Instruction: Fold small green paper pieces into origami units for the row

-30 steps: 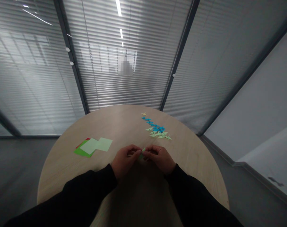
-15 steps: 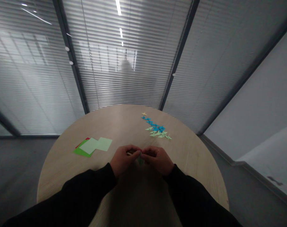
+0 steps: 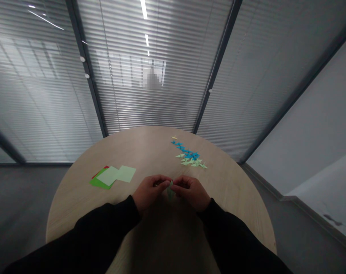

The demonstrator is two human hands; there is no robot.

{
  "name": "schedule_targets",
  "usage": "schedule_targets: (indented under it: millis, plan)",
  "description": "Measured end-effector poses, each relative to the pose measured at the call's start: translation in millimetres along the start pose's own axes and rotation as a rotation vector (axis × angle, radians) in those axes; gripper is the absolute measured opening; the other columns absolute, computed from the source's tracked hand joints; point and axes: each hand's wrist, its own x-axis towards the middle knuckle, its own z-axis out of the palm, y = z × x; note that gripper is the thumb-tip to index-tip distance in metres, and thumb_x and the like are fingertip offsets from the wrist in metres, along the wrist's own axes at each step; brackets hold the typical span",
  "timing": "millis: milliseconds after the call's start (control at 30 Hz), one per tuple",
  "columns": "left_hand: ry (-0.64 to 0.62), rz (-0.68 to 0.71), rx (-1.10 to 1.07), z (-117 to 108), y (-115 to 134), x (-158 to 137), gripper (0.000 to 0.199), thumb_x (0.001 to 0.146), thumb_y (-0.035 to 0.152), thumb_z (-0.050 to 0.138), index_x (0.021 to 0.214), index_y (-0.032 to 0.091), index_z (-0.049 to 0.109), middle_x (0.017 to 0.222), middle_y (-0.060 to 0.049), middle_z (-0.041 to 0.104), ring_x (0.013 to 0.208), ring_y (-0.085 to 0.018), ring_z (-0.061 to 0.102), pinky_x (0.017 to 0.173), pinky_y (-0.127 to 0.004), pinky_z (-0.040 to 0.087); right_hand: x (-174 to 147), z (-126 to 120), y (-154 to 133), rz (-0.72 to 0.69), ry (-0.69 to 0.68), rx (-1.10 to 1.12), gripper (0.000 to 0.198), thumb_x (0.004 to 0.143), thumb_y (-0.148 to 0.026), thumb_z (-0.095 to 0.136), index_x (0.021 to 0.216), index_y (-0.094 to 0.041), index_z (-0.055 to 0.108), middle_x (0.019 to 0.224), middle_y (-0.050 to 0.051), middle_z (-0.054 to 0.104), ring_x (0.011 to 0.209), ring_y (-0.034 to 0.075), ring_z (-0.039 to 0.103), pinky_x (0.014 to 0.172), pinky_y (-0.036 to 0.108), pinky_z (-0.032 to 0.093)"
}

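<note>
The left hand (image 3: pixel 148 193) and the right hand (image 3: pixel 193 194) meet low over the near part of the round surface (image 3: pixel 150 144), with the small pale green paper piece (image 3: pixel 170 191) between them. The fingers of each hand are drawn together at the tips and pinch its upper part, while the rest hangs below, narrow and roughly upright. Its creases are too small and dim to make out, so which edges each thumb presses is hard to say.

The change over the last second is slight. At first a pale tip pokes up beside the right fingertips; half a second ago the fingertips close over the top and hide most of it; now a sliver shows between them again, with the body hanging lower than at first. Both wrists stay almost where they are, so this looks like a fine adjustment of the paper within the grip rather than a move across the surface.

Nothing else shifts. To the left lie two flat pale green sheets (image 3: pixel 126 173), one overlapping a bright green sheet (image 3: pixel 102 184), with the edge of a red sheet (image 3: pixel 106 167) showing. Beyond the right hand, pale green folded pieces (image 3: pixel 195 163), blue folded pieces (image 3: pixel 180 148) and a yellow folded piece (image 3: pixel 174 137) form a slanting row.
</note>
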Motion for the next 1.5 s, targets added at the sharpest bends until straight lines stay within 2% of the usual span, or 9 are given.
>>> schedule_targets:
  millis: [433, 567, 833, 1100, 1267, 1433, 1500]
  plan:
    - [0.097, -0.013, 0.099, 4.2, -1.1, 0.0, 0.031, 0.076, 0.043, 0.065, 0.08, 0.012, 0.067, 0.067, -0.003, 0.063, 0.059, -0.013, 0.053, 0.056, -0.024, 0.039, -2.9, 3.5, -5.0, 0.039, -0.002, -0.047, 0.039, 0.064, -0.05, 0.08, 0.075, -0.016, 0.062, 0.062, -0.003, 0.06, 0.052, 0.009, 0.05, 0.052, 0.024, 0.038]
    - [0.094, -0.023, 0.081, 4.3, -1.3, -0.1, 0.032, 0.077, 0.044, 0.063, 0.083, 0.013, 0.066, 0.064, -0.001, 0.059, 0.055, -0.012, 0.049, 0.052, -0.023, 0.036, -3.4, 2.1, -7.7, 0.015, -0.008, -0.094, 0.039, 0.07, -0.053, 0.073, 0.076, -0.016, 0.063, 0.06, -0.002, 0.058, 0.052, 0.01, 0.05, 0.052, 0.024, 0.038]
    - [0.093, -0.016, 0.087, 5.1, -3.9, 0.3, 0.034, 0.077, 0.046, 0.063, 0.085, 0.012, 0.068, 0.067, -0.003, 0.063, 0.058, -0.013, 0.051, 0.054, -0.024, 0.038, -2.7, 0.2, -5.8, -0.008, 0.021, -0.124, 0.038, 0.072, -0.052, 0.072, 0.075, -0.016, 0.063, 0.059, -0.002, 0.057, 0.053, 0.01, 0.049, 0.052, 0.024, 0.038]
    - [0.029, 0.05, 0.037, 4.8, -1.8, -0.9, 0.033, 0.081, 0.046, 0.062, 0.086, 0.014, 0.068, 0.074, -0.004, 0.066, 0.066, -0.015, 0.057, 0.062, -0.026, 0.042, -3.8, 0.7, -6.9, -0.076, 0.074, -0.185, 0.035, 0.072, -0.051, 0.07, 0.068, -0.017, 0.06, 0.056, -0.002, 0.056, 0.053, 0.011, 0.049, 0.051, 0.024, 0.037]
    - [-0.002, 0.082, -0.03, 5.1, -2.3, -0.3, 0.032, 0.081, 0.044, 0.064, 0.089, 0.013, 0.064, 0.078, -0.005, 0.067, 0.069, -0.015, 0.058, 0.063, -0.025, 0.043, -3.7, 1.7, -8.3, -0.101, 0.066, -0.185, 0.034, 0.075, -0.051, 0.069, 0.072, -0.017, 0.061, 0.059, -0.002, 0.057, 0.055, 0.011, 0.051, 0.053, 0.024, 0.039]
    - [0.124, 0.059, -0.029, 6.2, -7.1, -0.4, 0.03, 0.082, 0.042, 0.064, 0.089, 0.014, 0.061, 0.07, -0.001, 0.06, 0.059, -0.011, 0.052, 0.056, -0.024, 0.041, -4.2, 4.5, -8.5, -0.065, 0.005, -0.176, 0.037, 0.077, -0.052, 0.067, 0.083, -0.016, 0.064, 0.066, 0.0, 0.061, 0.058, 0.012, 0.055, 0.057, 0.025, 0.043]
    - [0.156, 0.053, -0.03, 7.0, -7.4, -0.2, 0.031, 0.082, 0.042, 0.064, 0.093, 0.013, 0.061, 0.072, -0.001, 0.061, 0.059, -0.011, 0.053, 0.056, -0.024, 0.043, -4.5, 5.0, -8.0, -0.053, -0.02, -0.195, 0.037, 0.076, -0.052, 0.068, 0.081, -0.016, 0.064, 0.066, 0.0, 0.061, 0.057, 0.012, 0.054, 0.055, 0.025, 0.043]
